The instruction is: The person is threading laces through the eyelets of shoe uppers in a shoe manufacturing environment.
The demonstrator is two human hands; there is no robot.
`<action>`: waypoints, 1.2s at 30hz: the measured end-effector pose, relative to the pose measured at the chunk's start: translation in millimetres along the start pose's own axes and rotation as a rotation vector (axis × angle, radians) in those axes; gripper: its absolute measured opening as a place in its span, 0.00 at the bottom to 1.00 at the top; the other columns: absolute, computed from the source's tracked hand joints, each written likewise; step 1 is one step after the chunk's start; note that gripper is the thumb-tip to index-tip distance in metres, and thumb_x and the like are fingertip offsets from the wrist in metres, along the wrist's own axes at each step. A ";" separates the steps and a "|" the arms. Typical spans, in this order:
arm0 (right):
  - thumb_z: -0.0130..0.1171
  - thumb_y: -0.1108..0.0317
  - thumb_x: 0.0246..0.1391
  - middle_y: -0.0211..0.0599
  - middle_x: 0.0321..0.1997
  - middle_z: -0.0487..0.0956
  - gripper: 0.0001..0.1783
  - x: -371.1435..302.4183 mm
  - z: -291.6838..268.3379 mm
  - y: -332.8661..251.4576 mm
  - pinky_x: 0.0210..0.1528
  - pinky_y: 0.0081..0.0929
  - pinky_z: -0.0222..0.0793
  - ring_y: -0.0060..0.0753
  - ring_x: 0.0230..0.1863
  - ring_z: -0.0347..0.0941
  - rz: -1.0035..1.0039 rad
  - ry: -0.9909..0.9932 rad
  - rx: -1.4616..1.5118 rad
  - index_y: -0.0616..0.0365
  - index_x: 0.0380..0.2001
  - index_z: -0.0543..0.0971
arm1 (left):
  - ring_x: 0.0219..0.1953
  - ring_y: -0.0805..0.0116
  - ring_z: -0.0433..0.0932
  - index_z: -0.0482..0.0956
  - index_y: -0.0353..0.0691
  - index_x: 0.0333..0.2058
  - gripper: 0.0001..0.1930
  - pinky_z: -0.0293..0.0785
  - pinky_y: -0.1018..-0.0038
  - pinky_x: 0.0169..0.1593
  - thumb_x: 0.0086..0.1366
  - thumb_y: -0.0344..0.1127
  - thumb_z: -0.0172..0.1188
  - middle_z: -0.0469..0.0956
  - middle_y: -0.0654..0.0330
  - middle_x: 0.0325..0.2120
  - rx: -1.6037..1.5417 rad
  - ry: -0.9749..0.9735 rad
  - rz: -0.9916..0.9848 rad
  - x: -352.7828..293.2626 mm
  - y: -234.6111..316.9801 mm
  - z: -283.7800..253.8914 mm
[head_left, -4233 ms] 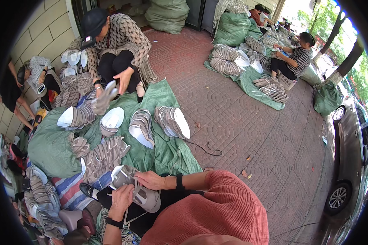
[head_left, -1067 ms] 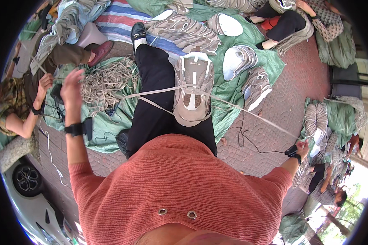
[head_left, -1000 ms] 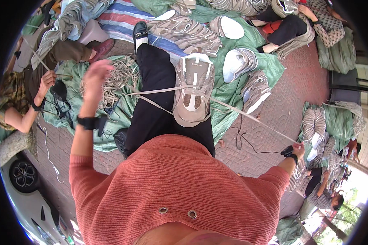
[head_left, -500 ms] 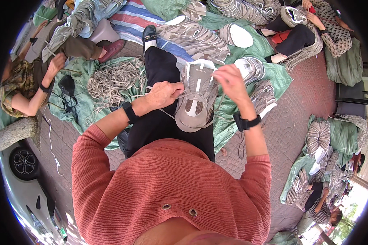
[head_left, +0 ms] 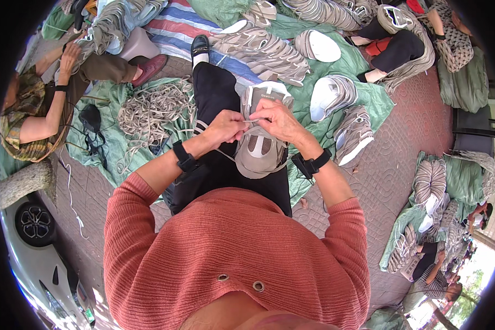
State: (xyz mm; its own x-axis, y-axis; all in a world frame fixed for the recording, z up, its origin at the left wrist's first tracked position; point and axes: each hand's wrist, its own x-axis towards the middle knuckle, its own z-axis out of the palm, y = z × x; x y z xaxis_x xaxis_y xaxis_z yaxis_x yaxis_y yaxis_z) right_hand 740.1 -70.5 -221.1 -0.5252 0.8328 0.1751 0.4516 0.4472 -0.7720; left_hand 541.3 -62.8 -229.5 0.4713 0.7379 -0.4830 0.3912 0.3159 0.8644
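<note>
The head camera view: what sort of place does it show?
Probably an outdoor workplace beside a road: patterned paving, a car at its edge, and stacked shoe uppers on sheets.

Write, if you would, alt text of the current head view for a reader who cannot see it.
The person's left hand and right hand pinch a pale lace over a taupe shoe upper on their lap. A heap of loose laces lies on green sheeting to the left; stacked uppers lie ahead, beyond a co-worker at left.
</note>
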 end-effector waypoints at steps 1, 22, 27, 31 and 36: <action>0.54 0.76 0.40 0.33 0.27 0.72 0.08 0.5 0.4 -0.4 0.44 0.32 0.56 0.34 0.32 0.69 0.004 0.008 0.003 0.57 0.27 0.79 | 0.11 0.82 0.66 0.75 0.34 0.24 0.10 0.60 0.84 0.15 0.60 0.35 0.54 0.72 0.63 0.13 -0.026 -0.061 -0.068 -4.8 7.4 -3.8; 0.47 0.72 0.54 0.32 0.25 0.70 0.11 -59.5 -90.9 27.8 0.18 0.13 0.48 0.14 0.12 0.50 0.414 0.183 1.599 0.68 0.38 0.71 | 0.36 0.59 0.64 0.72 0.39 0.26 0.07 0.62 0.68 0.40 0.47 0.27 0.61 0.65 0.59 0.31 0.682 0.004 0.857 -4.3 21.0 -11.5; 0.45 0.75 0.53 0.40 0.39 0.76 0.17 -118.4 -188.2 58.7 0.19 0.15 0.51 0.16 0.15 0.56 0.292 0.814 1.503 0.72 0.46 0.67 | 0.23 0.61 0.70 0.69 0.37 0.26 0.05 0.66 0.72 0.26 0.51 0.27 0.57 0.66 0.60 0.21 0.539 0.009 0.499 -3.2 55.2 -18.7; 0.41 0.77 0.52 0.39 0.61 0.64 0.28 -191.9 -277.0 66.1 0.33 0.21 0.59 0.27 0.28 0.63 0.369 1.310 1.163 0.66 0.59 0.56 | 0.29 0.55 0.74 0.65 0.36 0.29 0.10 0.72 0.62 0.30 0.48 0.28 0.55 0.68 0.55 0.27 1.069 0.167 0.957 1.8 48.7 -14.4; 0.36 0.72 0.55 0.34 0.60 0.66 0.13 -397.1 -385.6 124.4 0.34 0.21 0.56 0.25 0.30 0.62 -0.042 0.817 1.404 0.55 0.43 0.67 | 0.26 0.50 0.72 0.63 0.37 0.29 0.10 0.71 0.62 0.27 0.47 0.26 0.53 0.66 0.53 0.27 0.761 0.231 0.804 6.4 26.8 8.4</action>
State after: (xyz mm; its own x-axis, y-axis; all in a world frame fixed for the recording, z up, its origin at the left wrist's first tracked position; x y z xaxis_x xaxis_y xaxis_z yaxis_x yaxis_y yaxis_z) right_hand 1283.0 -219.7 -151.1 0.1892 0.9751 0.1159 -0.7706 0.2205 -0.5980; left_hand 561.4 -54.6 -210.6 0.6769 0.6806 0.2804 0.4570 -0.6872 0.5648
